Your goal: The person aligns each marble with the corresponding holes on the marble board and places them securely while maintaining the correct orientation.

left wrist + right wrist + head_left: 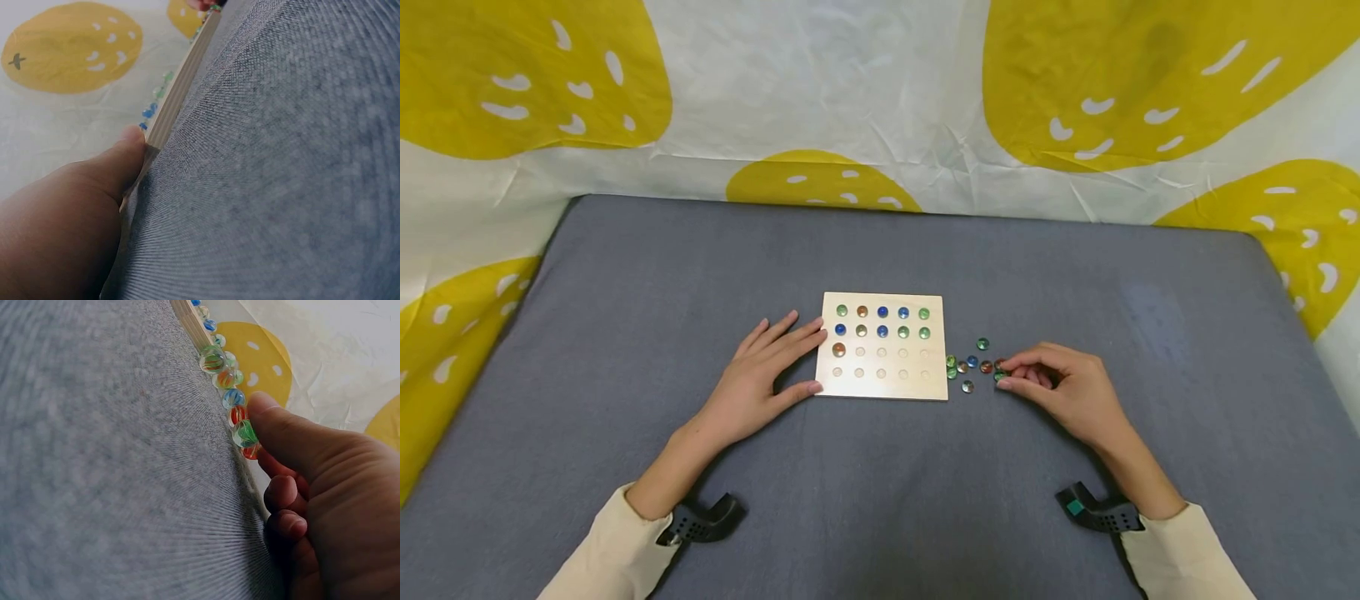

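Note:
A pale wooden board [882, 343] with rows of round hollows lies on the grey cloth. Glass marbles fill its two far rows, and an amber marble [838, 350] sits at the left of the third row. My left hand [767, 371] lies with fingers spread, fingertips and thumb touching the board's left edge. To the right of the board, my right hand [1067, 383] pinches a green marble [245, 433] between thumb and index finger. A red marble [999, 364] is close by the index fingertip, partly hidden in the right wrist view.
Several loose marbles, among them a blue marble [973, 362] and a green marble [982, 343], lie between the board's right edge and my right hand. A white and yellow patterned sheet [820, 83] hangs behind the grey tabletop [700, 250].

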The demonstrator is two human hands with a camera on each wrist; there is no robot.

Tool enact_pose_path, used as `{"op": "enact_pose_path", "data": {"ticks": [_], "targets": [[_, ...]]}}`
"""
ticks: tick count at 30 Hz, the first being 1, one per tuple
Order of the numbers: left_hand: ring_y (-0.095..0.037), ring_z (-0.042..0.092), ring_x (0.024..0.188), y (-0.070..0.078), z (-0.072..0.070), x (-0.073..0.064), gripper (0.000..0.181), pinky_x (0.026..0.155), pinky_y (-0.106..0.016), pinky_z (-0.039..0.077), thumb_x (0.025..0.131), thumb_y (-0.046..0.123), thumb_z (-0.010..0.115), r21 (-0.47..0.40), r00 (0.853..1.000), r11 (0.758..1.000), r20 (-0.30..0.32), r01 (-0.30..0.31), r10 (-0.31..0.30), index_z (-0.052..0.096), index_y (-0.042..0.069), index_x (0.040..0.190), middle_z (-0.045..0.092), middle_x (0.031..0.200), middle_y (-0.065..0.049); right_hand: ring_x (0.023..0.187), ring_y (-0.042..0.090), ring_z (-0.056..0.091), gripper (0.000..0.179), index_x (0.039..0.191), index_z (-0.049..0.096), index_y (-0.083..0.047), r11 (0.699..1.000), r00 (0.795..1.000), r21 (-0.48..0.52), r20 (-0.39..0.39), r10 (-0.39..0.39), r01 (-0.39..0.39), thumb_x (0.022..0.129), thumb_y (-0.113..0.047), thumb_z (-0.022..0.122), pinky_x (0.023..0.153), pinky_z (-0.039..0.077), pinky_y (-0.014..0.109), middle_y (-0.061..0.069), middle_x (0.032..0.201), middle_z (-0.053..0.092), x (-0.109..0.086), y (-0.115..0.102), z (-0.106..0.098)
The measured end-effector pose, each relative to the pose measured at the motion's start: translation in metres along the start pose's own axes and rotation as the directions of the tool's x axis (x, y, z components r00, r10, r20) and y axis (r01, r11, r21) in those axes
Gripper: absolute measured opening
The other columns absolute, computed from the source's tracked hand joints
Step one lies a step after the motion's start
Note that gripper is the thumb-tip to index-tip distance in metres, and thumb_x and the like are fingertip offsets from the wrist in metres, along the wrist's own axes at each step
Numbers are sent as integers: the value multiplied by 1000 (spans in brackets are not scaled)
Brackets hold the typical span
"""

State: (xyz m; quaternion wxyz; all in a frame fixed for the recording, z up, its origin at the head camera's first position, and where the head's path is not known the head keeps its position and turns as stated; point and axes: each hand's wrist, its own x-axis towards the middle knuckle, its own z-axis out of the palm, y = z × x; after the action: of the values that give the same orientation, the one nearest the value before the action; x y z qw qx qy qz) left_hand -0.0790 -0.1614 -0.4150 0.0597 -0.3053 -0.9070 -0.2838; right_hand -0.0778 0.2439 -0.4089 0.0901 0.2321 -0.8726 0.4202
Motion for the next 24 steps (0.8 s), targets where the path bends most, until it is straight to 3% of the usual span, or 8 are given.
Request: {"op": "enact_pose_path", "data": {"ticks": [7,17,24], "targets": [[-29,24,141,-1,1,0,66,113,-52,10,87,35,71,0,1000,1000,-5,-7,7,46,15,144,40,149,-1,58,2,44,24,91,75,-18,1000,999,-24,36,-7,8,72,-6,84,48,34,18,-13,72,57,0,3,-1],[-29,23,141,-2,2,0,66,112,-53,10,86,34,71,1,1000,1000,-9,-10,10,46,14,144,39,149,-1,57,1,42,30,87,75,-17,996,997,-30,22,-79,80,65,0,86,48,33,14,-12,71,56,1,3,1],[-29,24,141,-1,2,0,65,112,-53,11,87,35,71,0,1000,1000,-10,-6,6,46,14,144,40,149,-1,54,7,42,29,81,72,-5,995,995,-28,27,-94,95,60,11,85,49,31,12,-1,67,56,9,-30,-4]]}}
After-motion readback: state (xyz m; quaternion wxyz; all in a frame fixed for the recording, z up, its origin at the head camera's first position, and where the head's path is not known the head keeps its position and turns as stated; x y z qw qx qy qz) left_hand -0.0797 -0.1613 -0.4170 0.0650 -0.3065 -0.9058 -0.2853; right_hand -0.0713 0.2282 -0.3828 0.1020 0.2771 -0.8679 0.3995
